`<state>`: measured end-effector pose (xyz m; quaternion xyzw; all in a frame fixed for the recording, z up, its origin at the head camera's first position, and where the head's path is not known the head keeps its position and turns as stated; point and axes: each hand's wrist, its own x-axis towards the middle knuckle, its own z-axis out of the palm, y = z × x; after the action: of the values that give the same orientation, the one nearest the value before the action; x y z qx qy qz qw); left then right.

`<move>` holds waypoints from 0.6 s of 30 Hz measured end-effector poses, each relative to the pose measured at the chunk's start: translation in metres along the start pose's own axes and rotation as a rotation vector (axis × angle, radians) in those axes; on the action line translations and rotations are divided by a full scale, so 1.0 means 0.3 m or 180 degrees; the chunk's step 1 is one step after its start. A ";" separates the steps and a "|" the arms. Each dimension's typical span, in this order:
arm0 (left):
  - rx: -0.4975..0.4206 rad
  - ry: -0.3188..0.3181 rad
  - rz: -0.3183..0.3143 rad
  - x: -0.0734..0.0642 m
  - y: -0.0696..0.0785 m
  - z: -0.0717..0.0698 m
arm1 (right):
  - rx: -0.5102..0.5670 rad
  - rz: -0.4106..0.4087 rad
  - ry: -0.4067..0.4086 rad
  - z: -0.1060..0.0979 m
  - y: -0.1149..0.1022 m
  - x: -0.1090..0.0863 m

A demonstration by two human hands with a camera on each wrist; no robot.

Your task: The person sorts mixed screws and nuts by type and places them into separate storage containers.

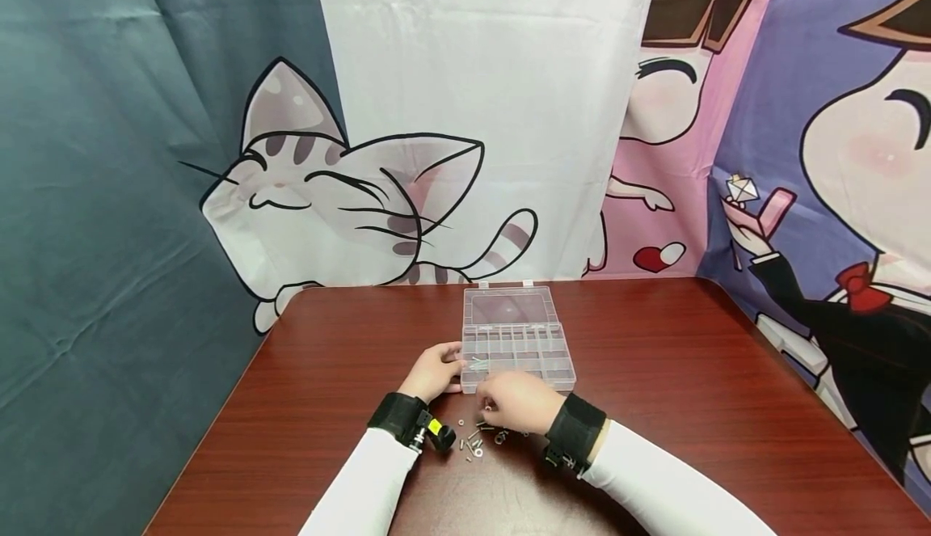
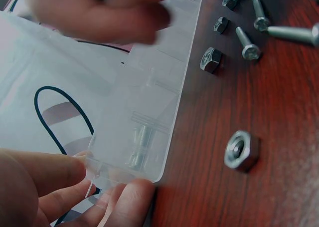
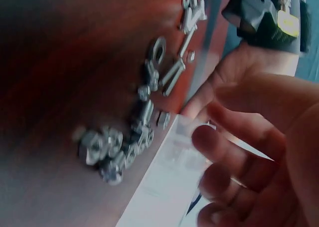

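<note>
A clear plastic compartment box (image 1: 560,374) lies on the table with its lid (image 1: 509,306) folded back. My left hand (image 1: 434,372) grips its left edge, thumb and fingers about the corner in the left wrist view. Bolts (image 2: 140,146) lie in a compartment near that corner. My right hand (image 1: 522,401) hovers by the box's front edge, above loose hardware. Its fingers (image 3: 219,142) are loosely bent, apart from the thumb, with nothing visible between them. A hex nut (image 2: 240,151), several bolts (image 2: 247,45) and a washer (image 3: 158,51) lie in front of the box.
The reddish-brown wooden table (image 1: 349,318) reaches back to a cartoon-printed cloth (image 1: 465,75). More nuts and bolts (image 3: 102,147) lie clustered near the box's front edge. A black wrist camera (image 1: 440,435) juts from the left wrist beside the loose hardware.
</note>
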<state>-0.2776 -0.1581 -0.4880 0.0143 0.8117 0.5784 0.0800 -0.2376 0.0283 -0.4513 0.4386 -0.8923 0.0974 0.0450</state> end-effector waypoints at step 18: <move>-0.0065 -0.0034 0.0038 0.000 -0.005 -0.001 | -0.0172 0.0007 -0.0248 0.026 -0.017 -0.022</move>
<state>-0.2776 -0.1589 -0.4893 0.0215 0.8052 0.5870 0.0811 -0.2295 0.0288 -0.4592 0.4397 -0.8961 0.0561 0.0220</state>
